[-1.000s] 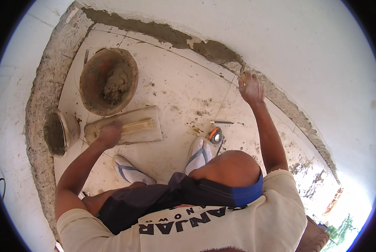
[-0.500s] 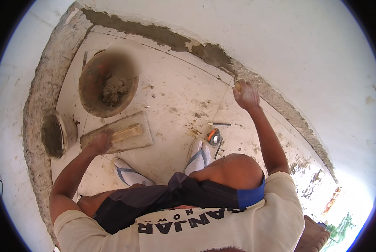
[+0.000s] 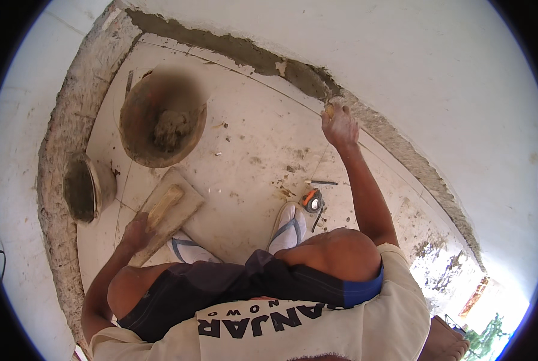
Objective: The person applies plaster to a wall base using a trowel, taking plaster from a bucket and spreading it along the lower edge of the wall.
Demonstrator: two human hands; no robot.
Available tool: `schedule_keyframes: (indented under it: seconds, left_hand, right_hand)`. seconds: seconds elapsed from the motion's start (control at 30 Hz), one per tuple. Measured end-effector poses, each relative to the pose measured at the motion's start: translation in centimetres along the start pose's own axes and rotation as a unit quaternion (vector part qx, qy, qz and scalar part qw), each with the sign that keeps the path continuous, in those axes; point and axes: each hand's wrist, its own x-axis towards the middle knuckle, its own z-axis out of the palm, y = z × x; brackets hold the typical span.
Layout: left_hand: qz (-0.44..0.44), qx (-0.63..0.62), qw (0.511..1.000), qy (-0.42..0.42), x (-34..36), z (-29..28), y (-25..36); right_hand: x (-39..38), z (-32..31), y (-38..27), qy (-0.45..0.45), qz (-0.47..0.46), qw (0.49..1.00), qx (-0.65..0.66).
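Near left, a rectangular mortar-stained float point(image 3: 169, 216) is held in the left hand point(image 3: 138, 232), fingers curled; far right, a yellowish handle point(image 3: 329, 111) is enclosed by the right hand point(image 3: 341, 127), fingers bent.

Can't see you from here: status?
Left fingers gripping beige rectangular float. Right fingers holding yellowish handle near grey mortar strip. Round orange-black tape measure on pale tiles.

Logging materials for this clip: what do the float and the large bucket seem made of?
Float: likely wood, matte and worn; its handle is pale brown. Large bucket: perhaps plastic or rubber, dull and rounded, but too smeared to be sure.
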Motion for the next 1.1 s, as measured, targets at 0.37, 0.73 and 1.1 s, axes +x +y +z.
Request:
schedule_keyframes:
  seconds: [0.37,0.73,1.1]
  left_hand:
    - [-0.258,-0.160,0.950,0.076,-5.7,7.0,-3.4]
    - [-0.362,-0.156,0.913,0.107,-6.2,11.3,-7.4]
    - [-0.279,-0.139,0.924,0.224,-4.4,10.5,-10.0]
  right_hand:
    - [-2.2,-0.3,0.3,0.108,-0.029,0.994,0.006]
    - [3.7,1.7,-3.3,-0.050,-0.023,0.998,-0.022]
    - [2.4,-3.3,-2.4,0.021,-0.032,0.998,0.058]
